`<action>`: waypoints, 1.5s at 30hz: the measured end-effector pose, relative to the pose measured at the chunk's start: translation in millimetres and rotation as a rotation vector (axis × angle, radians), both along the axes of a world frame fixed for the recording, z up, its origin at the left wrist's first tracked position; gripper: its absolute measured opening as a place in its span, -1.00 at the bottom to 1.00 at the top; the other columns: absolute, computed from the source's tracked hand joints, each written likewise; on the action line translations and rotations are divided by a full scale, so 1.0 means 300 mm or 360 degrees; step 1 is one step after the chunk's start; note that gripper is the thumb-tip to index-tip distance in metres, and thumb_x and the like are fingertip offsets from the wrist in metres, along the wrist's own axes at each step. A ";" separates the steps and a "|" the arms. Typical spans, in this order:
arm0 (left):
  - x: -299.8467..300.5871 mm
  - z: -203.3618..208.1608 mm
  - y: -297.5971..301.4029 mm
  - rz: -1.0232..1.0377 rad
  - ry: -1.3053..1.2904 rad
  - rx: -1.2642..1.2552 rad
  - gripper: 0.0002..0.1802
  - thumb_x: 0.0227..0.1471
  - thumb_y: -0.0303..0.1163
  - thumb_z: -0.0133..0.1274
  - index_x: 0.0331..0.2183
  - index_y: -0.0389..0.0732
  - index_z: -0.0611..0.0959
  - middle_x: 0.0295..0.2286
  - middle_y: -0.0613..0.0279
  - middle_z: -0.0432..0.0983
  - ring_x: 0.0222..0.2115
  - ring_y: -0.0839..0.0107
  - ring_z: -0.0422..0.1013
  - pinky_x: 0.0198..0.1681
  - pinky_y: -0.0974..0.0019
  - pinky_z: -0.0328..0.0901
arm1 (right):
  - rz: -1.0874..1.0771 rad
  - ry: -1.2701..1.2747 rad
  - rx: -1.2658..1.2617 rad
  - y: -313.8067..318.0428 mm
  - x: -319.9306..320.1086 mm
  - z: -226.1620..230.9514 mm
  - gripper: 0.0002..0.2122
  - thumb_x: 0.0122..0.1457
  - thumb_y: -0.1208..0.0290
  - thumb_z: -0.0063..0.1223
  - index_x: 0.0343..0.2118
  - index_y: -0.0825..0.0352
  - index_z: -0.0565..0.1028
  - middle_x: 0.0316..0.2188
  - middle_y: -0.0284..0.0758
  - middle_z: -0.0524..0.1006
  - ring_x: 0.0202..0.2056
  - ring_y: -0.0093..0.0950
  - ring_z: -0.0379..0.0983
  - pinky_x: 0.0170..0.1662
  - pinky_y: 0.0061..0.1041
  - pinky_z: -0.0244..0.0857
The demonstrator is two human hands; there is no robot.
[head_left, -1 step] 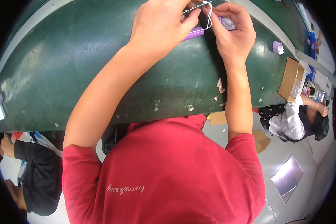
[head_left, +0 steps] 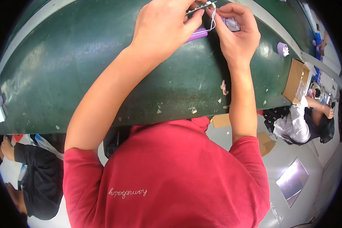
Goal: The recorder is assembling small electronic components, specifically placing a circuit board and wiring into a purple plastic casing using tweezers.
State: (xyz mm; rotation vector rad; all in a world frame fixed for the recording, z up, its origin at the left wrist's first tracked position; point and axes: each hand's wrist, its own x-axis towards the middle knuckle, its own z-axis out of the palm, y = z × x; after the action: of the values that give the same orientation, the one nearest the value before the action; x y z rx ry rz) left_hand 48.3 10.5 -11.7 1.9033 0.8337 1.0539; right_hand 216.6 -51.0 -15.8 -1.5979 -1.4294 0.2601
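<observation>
- A seated person in dark clothing (head_left: pixel 38 171) is sitting at the lower left, beside the green table (head_left: pixel 83 76).
- The left hand (head_left: pixel 163 26) is closing around a purple-handled tool (head_left: pixel 197 35), pinching its thin metal tip (head_left: pixel 199 7) near the table's far edge, seemingly to steady it.
- A white wire (head_left: pixel 214 19) is looping down between both hands, right where the tip meets it.
- The right hand (head_left: pixel 237 36) is curling its fingers around a small pale piece (head_left: pixel 231 24), holding it close against the wire.
- Further right, a small lilac roll (head_left: pixel 282 48) is lying on the table, with an open cardboard box (head_left: pixel 295 79) at the edge and another seated person in white (head_left: pixel 296 121) below it.
</observation>
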 end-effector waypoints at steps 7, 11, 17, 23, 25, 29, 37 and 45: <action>-0.001 0.001 0.001 -0.0002 0.0013 -0.0045 -0.81 0.04 -0.52 0.21 -0.24 -0.27 0.63 -0.38 -0.01 0.61 -0.36 0.07 0.59 -0.30 0.17 0.45 | 0.0013 -0.0018 0.0000 0.000 -0.004 0.006 -0.78 0.03 0.72 0.35 -0.32 0.40 0.51 -0.36 -0.39 0.51 -0.36 -0.64 0.53 -0.26 -0.68 0.38; -0.002 0.000 0.001 0.0005 -0.0011 -0.0014 -0.81 0.04 -0.52 0.21 -0.24 -0.27 0.63 -0.38 -0.01 0.60 -0.37 0.07 0.59 -0.30 0.16 0.45 | 0.0010 0.0050 0.0009 0.000 -0.007 0.005 -0.78 0.03 0.71 0.36 -0.32 0.40 0.51 -0.36 -0.39 0.51 -0.37 -0.64 0.52 -0.26 -0.68 0.37; -0.001 -0.004 0.004 -0.0010 0.0028 -0.0021 -0.81 0.03 -0.52 0.21 -0.25 -0.28 0.63 -0.39 0.00 0.60 -0.37 0.06 0.58 -0.30 0.15 0.45 | -0.0009 -0.0186 0.0045 0.004 -0.014 0.021 -0.78 -0.02 0.69 0.40 -0.38 0.37 0.51 -0.39 -0.36 0.53 -0.38 -0.57 0.50 -0.28 -0.62 0.36; 0.009 -0.034 0.007 0.0018 0.0012 0.0038 -0.82 0.03 -0.52 0.21 -0.26 -0.29 0.63 -0.38 -0.01 0.60 -0.36 0.05 0.58 -0.29 0.16 0.45 | -0.0035 -0.0547 0.0143 0.011 -0.017 0.033 -0.75 -0.11 0.64 0.43 -0.44 0.29 0.52 -0.44 -0.34 0.54 -0.35 -0.38 0.48 -0.21 -0.46 0.32; 0.021 -0.097 0.021 0.0035 -0.0392 0.0459 -0.83 0.02 -0.53 0.21 -0.28 -0.29 0.62 -0.38 -0.02 0.59 -0.37 0.02 0.57 -0.30 0.15 0.45 | -0.0044 -0.0569 0.0136 0.013 -0.025 0.035 -0.75 -0.12 0.63 0.43 -0.44 0.28 0.51 -0.45 -0.35 0.53 -0.34 -0.35 0.48 -0.18 -0.44 0.31; 0.011 -0.034 0.010 -0.0021 0.0038 0.0127 -0.86 0.02 -0.52 0.20 -0.31 -0.29 0.62 -0.40 -0.03 0.57 -0.38 -0.02 0.55 -0.31 0.13 0.44 | 0.0020 -0.0684 0.0180 0.002 0.033 -0.008 -0.77 -0.04 0.60 0.41 -0.36 0.30 0.53 -0.42 -0.37 0.59 -0.31 -0.43 0.52 -0.15 -0.49 0.36; -0.010 -0.020 0.017 -0.0092 0.0078 0.0200 -0.87 0.02 -0.50 0.20 -0.35 -0.30 0.60 -0.43 -0.04 0.53 -0.39 -0.06 0.51 -0.34 0.08 0.40 | 0.0012 -0.0601 0.0208 -0.001 0.031 -0.060 -0.75 -0.02 0.61 0.43 -0.40 0.32 0.48 -0.40 -0.38 0.65 -0.27 -0.52 0.59 -0.13 -0.57 0.41; -0.003 -0.053 0.046 -0.0083 -0.0141 0.0327 -0.86 0.01 -0.49 0.22 -0.39 -0.31 0.58 -0.46 -0.05 0.55 -0.42 -0.04 0.54 -0.35 0.11 0.42 | 0.0033 -0.0413 0.0278 0.028 0.062 -0.090 -0.71 -0.10 0.42 0.50 -0.41 0.17 0.50 -0.45 -0.61 0.58 -0.34 -0.56 0.50 0.02 -0.40 0.10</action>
State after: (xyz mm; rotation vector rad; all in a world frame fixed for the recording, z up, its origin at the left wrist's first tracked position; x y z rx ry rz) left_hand 47.4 24.4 -27.7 2.0194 0.6428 1.2216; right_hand 235.4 -42.5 -42.8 -1.5140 -1.6186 -0.0630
